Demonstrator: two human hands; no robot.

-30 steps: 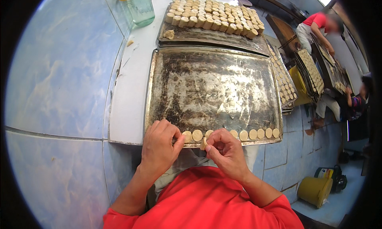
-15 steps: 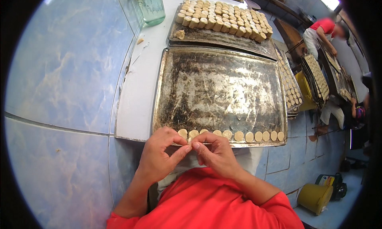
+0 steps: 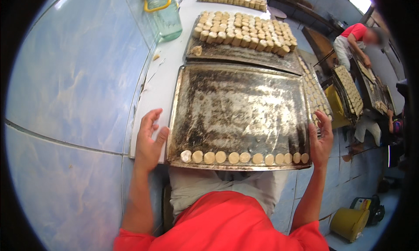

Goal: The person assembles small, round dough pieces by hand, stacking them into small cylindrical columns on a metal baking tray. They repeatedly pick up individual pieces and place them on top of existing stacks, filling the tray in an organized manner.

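Note:
A dark, worn metal baking tray [image 3: 235, 115] lies in front of me on the white counter. Along its near edge runs a row of round, flat dough discs [image 3: 234, 157], the leftmost one paler than the others. Beside the tray's left edge is my left hand [image 3: 149, 139], empty, fingers apart and slightly curled. My right hand [image 3: 321, 139] is at the tray's right edge, fingers apart, its thumb close to the rim; whether it touches the metal I cannot tell.
Behind the tray, another tray [image 3: 244, 59] bears many short dough cylinders [image 3: 244, 32] and a dough scrap [image 3: 197, 50]. A green-tinted jar [image 3: 166, 17] stands by the tiled wall. Further trays of discs [image 3: 316, 89] sit at right. A person [image 3: 353, 39] in red works beyond; a yellow bucket [image 3: 347, 222] is on the floor.
Both hands have parted from the tray's near left corner, where they pinched together, and moved to its two sides. A pale disc now shows at the row's left end.

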